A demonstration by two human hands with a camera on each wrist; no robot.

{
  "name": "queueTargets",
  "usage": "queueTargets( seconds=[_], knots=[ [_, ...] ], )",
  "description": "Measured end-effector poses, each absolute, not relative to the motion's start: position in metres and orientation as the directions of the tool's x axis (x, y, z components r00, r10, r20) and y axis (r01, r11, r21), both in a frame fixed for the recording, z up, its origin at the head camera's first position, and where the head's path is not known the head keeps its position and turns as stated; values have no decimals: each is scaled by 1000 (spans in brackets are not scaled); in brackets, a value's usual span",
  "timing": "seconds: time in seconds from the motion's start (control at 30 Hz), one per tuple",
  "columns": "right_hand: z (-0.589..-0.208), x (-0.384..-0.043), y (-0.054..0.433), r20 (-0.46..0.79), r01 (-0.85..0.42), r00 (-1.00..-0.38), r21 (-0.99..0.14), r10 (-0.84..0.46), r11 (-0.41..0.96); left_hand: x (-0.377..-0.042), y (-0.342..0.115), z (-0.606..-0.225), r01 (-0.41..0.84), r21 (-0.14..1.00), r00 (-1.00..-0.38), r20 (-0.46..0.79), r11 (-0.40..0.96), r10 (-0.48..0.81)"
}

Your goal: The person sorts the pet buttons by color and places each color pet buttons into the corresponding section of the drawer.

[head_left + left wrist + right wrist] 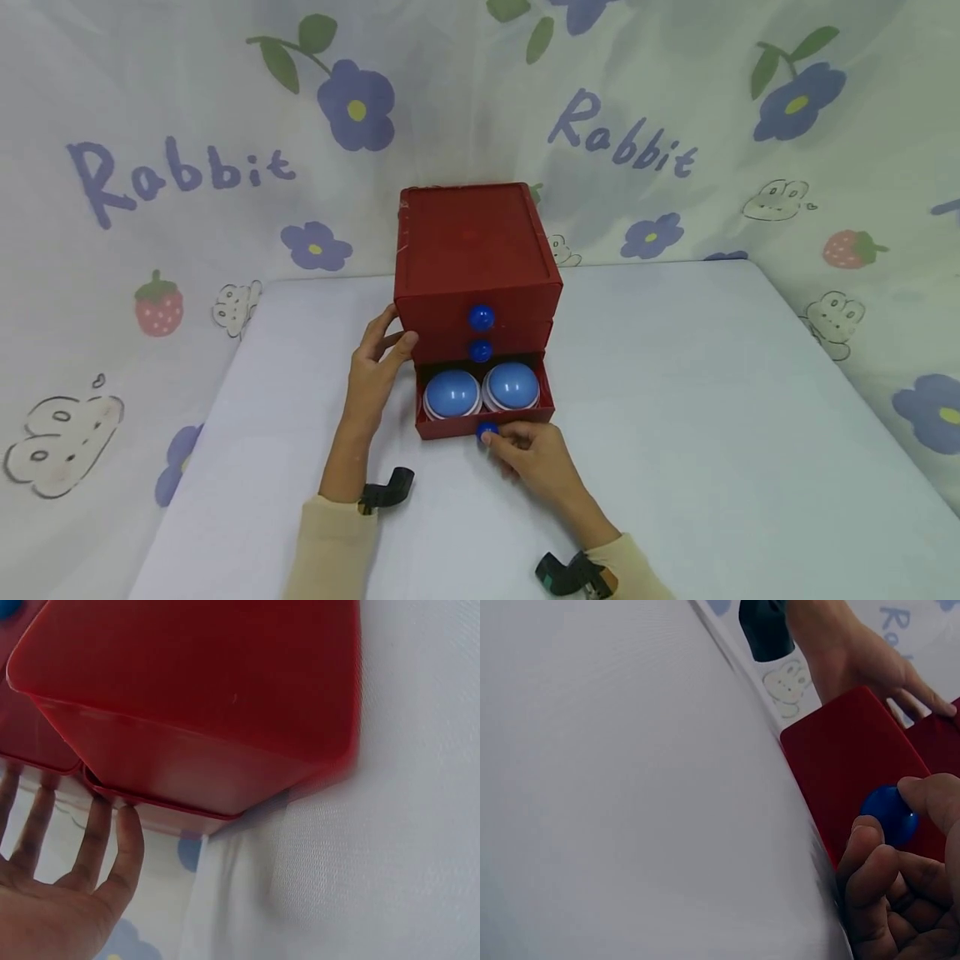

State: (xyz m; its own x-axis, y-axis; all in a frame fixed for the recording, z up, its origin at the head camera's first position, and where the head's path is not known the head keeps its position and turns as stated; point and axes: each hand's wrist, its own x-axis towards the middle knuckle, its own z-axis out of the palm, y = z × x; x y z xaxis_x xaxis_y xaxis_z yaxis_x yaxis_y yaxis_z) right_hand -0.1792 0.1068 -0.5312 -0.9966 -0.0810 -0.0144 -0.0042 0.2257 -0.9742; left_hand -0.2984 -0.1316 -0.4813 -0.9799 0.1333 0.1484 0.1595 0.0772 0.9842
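A red drawer cabinet (pixel 472 242) with three blue knobs stands on the white table. Its bottom drawer (pixel 450 428) is pulled out and holds two blue domed things with white rims, a left one (pixel 453 393) and a right one (pixel 513 385). My right hand (pixel 542 460) pinches the bottom drawer's blue knob (pixel 887 814) between thumb and finger, as the right wrist view shows close up. With fingers extended, my left hand (pixel 369 379) rests against the cabinet's left side. In the left wrist view its fingertips touch the red side wall (pixel 165 750).
The white tabletop (pixel 697 417) spreads to both sides of the cabinet. Behind it hangs a pale curtain (pixel 465 100) printed with flowers, rabbits and lettering. A dark camera mount sits on the left wrist (pixel 388 490) and another on the right wrist (pixel 572 575).
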Motion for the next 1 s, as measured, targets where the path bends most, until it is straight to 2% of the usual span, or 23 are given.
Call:
queueTargets(
  seconds=[0.73,1.0],
  knots=[
    [-540,-196,111,11,-21,-999,-980,-49,198,-298,-125,-486,208,974,-971,195,88,140],
    [-540,-200,112,14,-29,-998,-974,-69,225,-298,-127,-487,174,982,-978,163,78,127]
  ],
)
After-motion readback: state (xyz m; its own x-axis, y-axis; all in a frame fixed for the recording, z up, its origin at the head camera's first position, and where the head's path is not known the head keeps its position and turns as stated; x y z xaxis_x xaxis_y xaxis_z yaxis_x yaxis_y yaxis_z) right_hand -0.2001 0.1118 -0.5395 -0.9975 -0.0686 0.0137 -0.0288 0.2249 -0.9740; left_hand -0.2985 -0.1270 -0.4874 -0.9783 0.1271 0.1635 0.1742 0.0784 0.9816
